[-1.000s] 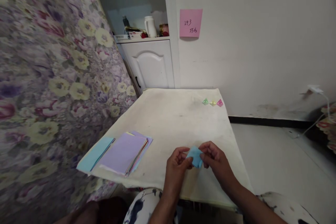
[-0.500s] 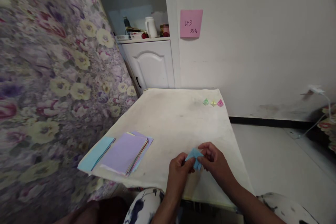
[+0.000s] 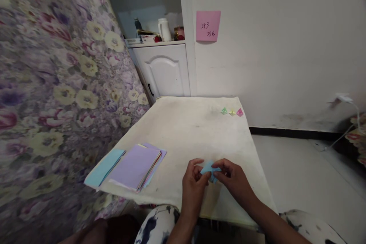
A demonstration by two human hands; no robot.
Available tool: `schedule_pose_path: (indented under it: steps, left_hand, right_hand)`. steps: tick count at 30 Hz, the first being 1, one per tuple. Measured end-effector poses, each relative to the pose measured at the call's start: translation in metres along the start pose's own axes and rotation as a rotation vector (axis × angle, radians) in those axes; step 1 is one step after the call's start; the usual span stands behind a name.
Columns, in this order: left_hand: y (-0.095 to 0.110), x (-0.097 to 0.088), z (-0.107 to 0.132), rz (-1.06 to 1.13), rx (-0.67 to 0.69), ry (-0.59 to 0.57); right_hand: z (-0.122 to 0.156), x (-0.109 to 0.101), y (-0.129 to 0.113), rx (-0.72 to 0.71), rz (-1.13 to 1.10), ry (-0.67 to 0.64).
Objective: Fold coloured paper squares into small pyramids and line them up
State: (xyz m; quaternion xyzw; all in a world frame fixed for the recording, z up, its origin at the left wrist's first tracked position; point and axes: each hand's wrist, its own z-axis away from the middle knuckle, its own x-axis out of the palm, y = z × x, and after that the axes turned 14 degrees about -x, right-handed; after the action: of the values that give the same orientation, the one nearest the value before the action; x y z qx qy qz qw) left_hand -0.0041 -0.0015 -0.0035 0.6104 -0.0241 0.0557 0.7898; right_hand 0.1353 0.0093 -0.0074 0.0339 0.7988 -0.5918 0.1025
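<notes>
Rn folded blue paper (image 3: 207, 166) sits btwn L hand (image 3: 193, 181) & R hand (image 3: 236, 178), pinched by both.

I can't make out the folds of the blue paper (image 3: 207, 166), since the fingers of the left hand (image 3: 193, 179) and right hand (image 3: 233, 175) cover much of it. The green paper (image 3: 223, 111), yellow paper (image 3: 232, 112) and pink paper (image 3: 239, 112) are too small for me to read their creases. My view cuts off both forearms (image 3: 185, 219) below and the floral curtain (image 3: 57, 84) at left.
</notes>
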Motion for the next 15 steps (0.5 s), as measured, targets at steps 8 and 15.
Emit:
schedule_pose_path:
  steps: [8, 15]
  left_hand:
    - [0.0027, -0.0041, 0.0021, -0.271, 0.078, 0.017]
    - [0.0048, -0.004, 0.0045, -0.379, 0.166, 0.095]
  right_hand:
    - [-0.0036, -0.0025, 0.0025, 0.033, -0.056, 0.02]
    - [-0.0025, -0.0013, 0.0034, -0.02, 0.055, 0.016]
